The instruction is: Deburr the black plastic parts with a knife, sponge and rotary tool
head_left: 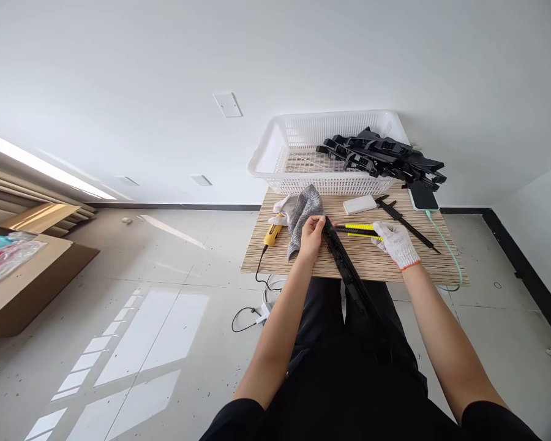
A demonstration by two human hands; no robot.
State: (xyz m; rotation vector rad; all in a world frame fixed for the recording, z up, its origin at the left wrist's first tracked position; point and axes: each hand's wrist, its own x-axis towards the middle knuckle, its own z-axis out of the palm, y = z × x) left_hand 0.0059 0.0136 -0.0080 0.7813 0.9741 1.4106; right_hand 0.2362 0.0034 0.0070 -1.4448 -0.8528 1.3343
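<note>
1. A long black plastic strip [346, 269] is held at its far end by the bare left hand [311, 236], fingers closed around it; the strip runs from the bench [303, 263] top down over the near edge toward the person's lap.
2. The right hand [397, 243] is covered by a white knit glove with an orange cuff; it is laid on the bench just right of the strip, fingers loosely curled at the end of a yellow-and-black tool [360, 229]. Whether the tool is actually gripped cannot be told.
3. A grey glove [305, 217] is draped on the bench just left of the strip, touching the left hand.
4. A yellow-handled corded tool [272, 233] is seen left of the grey glove, partly under a white cloth; its black cord drops off the bench to the floor.
5. A white rectangular block [359, 204] is set beyond the strip.
6. A black caliper-like tool [406, 223] is laid right of the block, angled toward the bench's right edge.
7. A white basket [275, 153] is placed at the far side of the bench; a pile of black strips [386, 156] is stacked across its right rim.
8. A phone [423, 197] with a teal cable is seen under that pile, far right of the held strip.
</note>
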